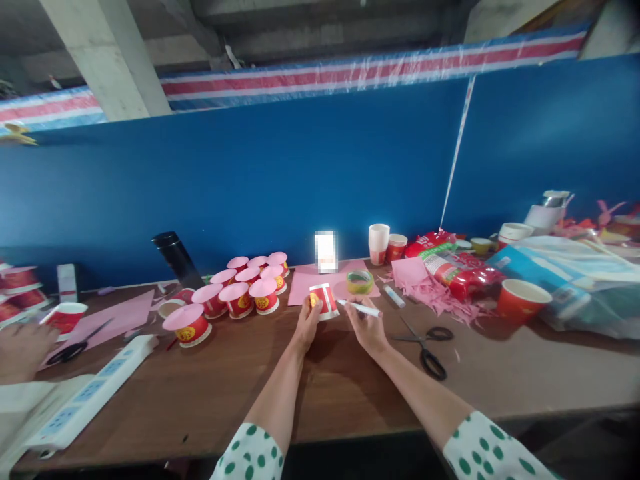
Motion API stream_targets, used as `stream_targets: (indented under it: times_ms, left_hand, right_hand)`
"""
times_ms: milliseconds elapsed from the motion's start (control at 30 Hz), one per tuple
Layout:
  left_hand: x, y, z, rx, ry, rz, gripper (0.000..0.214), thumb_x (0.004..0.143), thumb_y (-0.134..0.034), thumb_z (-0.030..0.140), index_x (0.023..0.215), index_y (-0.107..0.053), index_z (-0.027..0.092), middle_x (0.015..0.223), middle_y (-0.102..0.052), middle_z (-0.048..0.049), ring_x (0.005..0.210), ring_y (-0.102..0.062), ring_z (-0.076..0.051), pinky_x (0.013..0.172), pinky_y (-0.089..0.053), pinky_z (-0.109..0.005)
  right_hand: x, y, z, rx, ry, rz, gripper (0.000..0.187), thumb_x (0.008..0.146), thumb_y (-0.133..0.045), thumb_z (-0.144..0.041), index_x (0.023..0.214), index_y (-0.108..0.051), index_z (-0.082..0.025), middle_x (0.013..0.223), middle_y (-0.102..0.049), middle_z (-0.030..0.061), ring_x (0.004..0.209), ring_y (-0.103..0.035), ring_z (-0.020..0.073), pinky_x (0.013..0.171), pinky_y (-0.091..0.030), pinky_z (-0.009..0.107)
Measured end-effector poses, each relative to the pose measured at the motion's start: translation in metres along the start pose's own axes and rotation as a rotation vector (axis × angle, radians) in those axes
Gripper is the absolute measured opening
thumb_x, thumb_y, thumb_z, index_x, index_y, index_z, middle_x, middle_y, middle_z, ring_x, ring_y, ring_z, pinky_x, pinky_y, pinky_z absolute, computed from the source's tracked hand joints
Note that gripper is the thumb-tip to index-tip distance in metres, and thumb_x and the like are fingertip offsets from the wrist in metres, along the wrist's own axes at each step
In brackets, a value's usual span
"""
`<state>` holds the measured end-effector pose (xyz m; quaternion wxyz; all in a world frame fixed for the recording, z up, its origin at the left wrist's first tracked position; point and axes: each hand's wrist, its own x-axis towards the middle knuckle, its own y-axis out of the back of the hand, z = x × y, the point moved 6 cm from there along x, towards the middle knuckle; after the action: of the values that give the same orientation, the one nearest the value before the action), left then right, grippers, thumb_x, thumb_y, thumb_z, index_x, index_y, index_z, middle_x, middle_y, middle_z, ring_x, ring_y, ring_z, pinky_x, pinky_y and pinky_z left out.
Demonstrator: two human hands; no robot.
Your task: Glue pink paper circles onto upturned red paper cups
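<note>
My left hand (pixel 309 321) is closed around a small red paper cup (pixel 325 300) with a yellow print and white bands, tipped on its side above the table. In my right hand (pixel 367 327) is a white marker pen (pixel 361 308), its thin end pointing at the cup's right side; whether it touches cannot be made out. Just behind my hands are pink paper sheets (pixel 300 283) and a roll of yellow-green tape (pixel 360 282). Black-handled scissors (pixel 425 347) lie spread to the right of my right hand, and a small white tube (pixel 395 297) lies behind them.
Several red cups topped with pink discs (pixel 235 291) stand left, near a black bottle (pixel 177 259). A power strip (pixel 95 393) and another person's hand (pixel 25 347) are farther left. Right are pink paper strips (pixel 435 290), red packets (pixel 460 270) and a plastic bag (pixel 585 287).
</note>
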<state>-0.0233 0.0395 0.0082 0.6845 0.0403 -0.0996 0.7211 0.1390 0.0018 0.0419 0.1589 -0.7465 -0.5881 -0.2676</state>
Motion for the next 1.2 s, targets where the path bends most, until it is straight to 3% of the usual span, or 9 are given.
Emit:
stream_targets:
  times_ms: [200, 400, 1200]
  left_hand:
    - [0.000, -0.005, 0.009, 0.065, -0.088, -0.031, 0.043, 0.081, -0.039, 0.051, 0.101, -0.055, 0.015, 0.094, -0.061, -0.0078, 0.089, -0.056, -0.019, 0.081, -0.043, -0.030]
    - [0.005, -0.003, 0.000, 0.087, -0.099, -0.007, 0.042, 0.082, -0.036, 0.050, 0.099, -0.053, 0.016, 0.083, -0.060, -0.0053, 0.075, -0.056, -0.017, 0.071, -0.045, -0.030]
    - [0.004, -0.002, 0.001, 0.138, -0.104, 0.049, 0.042, 0.079, -0.042, 0.051, 0.098, -0.055, 0.017, 0.085, -0.062, -0.0045, 0.076, -0.056, -0.017, 0.072, -0.043, -0.028]
  right_hand:
    - [-0.002, -0.002, -0.002, -0.017, 0.011, -0.045, 0.018, 0.081, -0.051, -0.034, 0.082, -0.055, -0.016, 0.070, -0.059, 0.0020, 0.060, -0.055, 0.0129, 0.054, -0.044, 0.022]
    - [-0.004, -0.005, -0.002, -0.011, 0.023, -0.089, 0.019, 0.082, -0.048, -0.033, 0.084, -0.056, -0.017, 0.070, -0.058, 0.0022, 0.060, -0.054, 0.0132, 0.055, -0.044, 0.022]
    - [-0.003, -0.006, -0.005, 0.040, 0.006, -0.079, 0.020, 0.083, -0.046, -0.034, 0.079, -0.056, -0.017, 0.069, -0.059, 0.0033, 0.065, -0.057, 0.0157, 0.060, -0.047, 0.025]
